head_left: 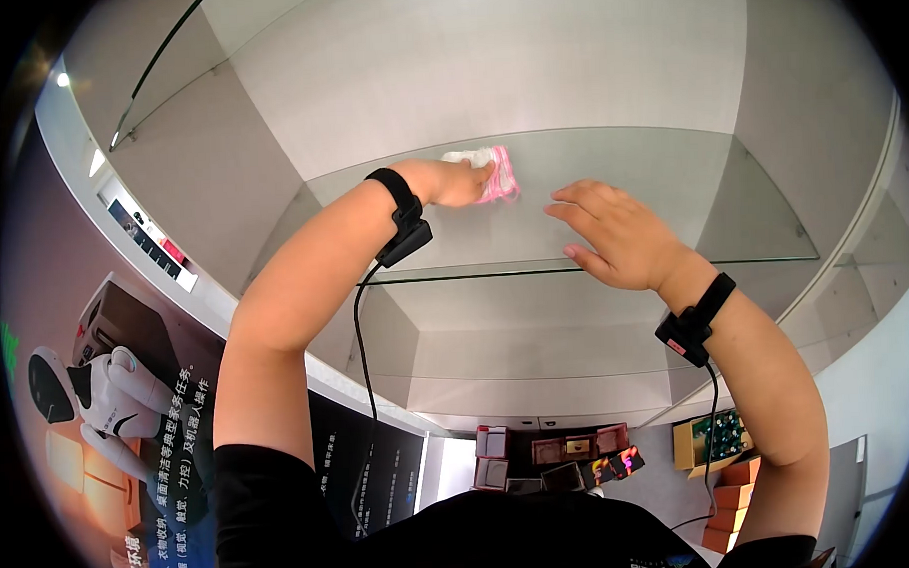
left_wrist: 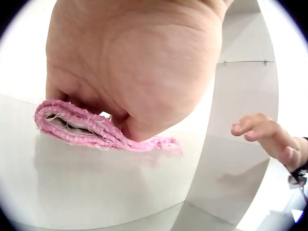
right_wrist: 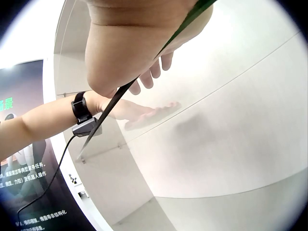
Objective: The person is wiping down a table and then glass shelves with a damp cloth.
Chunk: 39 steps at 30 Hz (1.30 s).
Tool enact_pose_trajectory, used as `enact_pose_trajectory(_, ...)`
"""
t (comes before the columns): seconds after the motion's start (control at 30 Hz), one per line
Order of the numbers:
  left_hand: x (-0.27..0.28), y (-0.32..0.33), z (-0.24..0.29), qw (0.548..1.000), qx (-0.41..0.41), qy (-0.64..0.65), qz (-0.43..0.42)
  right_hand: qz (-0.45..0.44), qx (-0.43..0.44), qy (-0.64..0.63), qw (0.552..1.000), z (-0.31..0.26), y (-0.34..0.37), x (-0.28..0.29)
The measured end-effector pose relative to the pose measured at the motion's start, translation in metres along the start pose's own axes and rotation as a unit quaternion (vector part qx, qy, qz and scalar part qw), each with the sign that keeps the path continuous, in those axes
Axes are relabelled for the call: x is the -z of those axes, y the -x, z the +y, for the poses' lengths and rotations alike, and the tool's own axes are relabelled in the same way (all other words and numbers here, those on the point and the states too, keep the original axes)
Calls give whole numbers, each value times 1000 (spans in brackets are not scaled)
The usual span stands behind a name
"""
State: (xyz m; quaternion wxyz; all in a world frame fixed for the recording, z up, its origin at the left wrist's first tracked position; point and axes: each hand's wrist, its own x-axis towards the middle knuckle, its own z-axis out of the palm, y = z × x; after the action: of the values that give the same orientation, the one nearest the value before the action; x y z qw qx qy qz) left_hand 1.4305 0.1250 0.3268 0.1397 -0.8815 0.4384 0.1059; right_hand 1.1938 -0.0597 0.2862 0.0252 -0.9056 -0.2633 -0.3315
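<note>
A folded pink-and-white cloth (head_left: 504, 174) lies on the glass shelf (head_left: 671, 171) of a pale cabinet. My left hand (head_left: 453, 182) grips it from above, and in the left wrist view the folded pink edge of the cloth (left_wrist: 79, 127) shows under the palm, with most of the fingertips hidden. Right of the cloth, my right hand (head_left: 618, 240) hovers over the shelf's front part with fingers loosely extended and nothing held. The right wrist view shows the glass edge (right_wrist: 113, 101) crossing in front of that palm.
Another glass shelf edge (head_left: 166, 39) juts out at upper left. Cabinet side walls (head_left: 818, 71) enclose the shelf. Below are reddish boxes (head_left: 580, 448) and a carton of dark bottles (head_left: 715, 440). A printed poster board (head_left: 128, 396) stands at left. Cables (head_left: 359, 327) trail from both wrist cameras.
</note>
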Motion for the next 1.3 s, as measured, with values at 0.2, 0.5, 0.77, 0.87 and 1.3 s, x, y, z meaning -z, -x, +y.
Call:
enact_pose_trajectory(0.2,8,7,-5,999,31,11,-23,-2,-4,-3,1000,0,0,0)
enact_pose_trajectory(0.5,-19,14,-92,994,95,44,-9,-19,-18,-37,999,-1,-1,4)
enact_pose_trajectory(0.77,-36,76,-151,982,160,104,2,-32,-21,-36,999,-5,-5,9)
enact_pose_trajectory(0.87,-41,96,-178,979,183,90,-12,-35,-24,-32,999,-5,-5,10)
enact_pose_trajectory(1.3,-85,140,-271,948,275,151,-56,-42,-24,-22,999,-5,-7,9)
